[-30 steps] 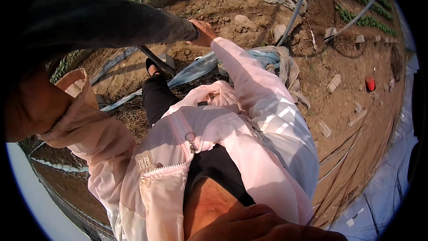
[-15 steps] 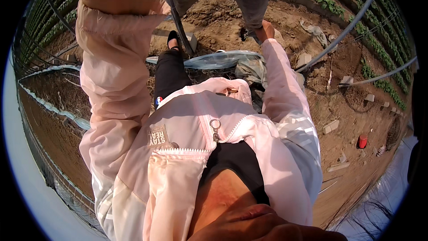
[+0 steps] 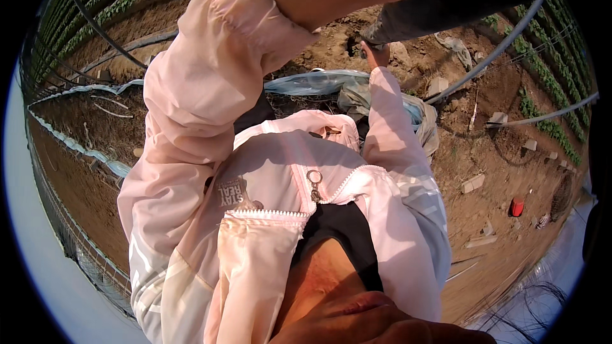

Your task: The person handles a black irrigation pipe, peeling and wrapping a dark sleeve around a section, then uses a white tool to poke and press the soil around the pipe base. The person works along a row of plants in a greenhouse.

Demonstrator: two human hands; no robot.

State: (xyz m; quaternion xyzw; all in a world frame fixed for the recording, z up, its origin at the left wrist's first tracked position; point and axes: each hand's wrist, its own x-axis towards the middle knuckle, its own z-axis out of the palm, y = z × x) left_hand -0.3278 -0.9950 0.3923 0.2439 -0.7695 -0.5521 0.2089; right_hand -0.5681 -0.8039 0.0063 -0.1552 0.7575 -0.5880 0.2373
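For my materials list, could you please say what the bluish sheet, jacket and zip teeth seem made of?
Bluish sheet: probably plastic film, glossy, given its translucent folds and highlights. Jacket: likely thin synthetic cloth, slightly shiny, from its fine crinkles. Zip teeth: perhaps plastic, plain white, as they look chunky.

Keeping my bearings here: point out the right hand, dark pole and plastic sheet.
Right hand [image 3: 377, 56]: head view, middle of the hand.
Dark pole [image 3: 421, 20]: head view, its side.
Plastic sheet [image 3: 319, 81]: head view, its crumpled middle.
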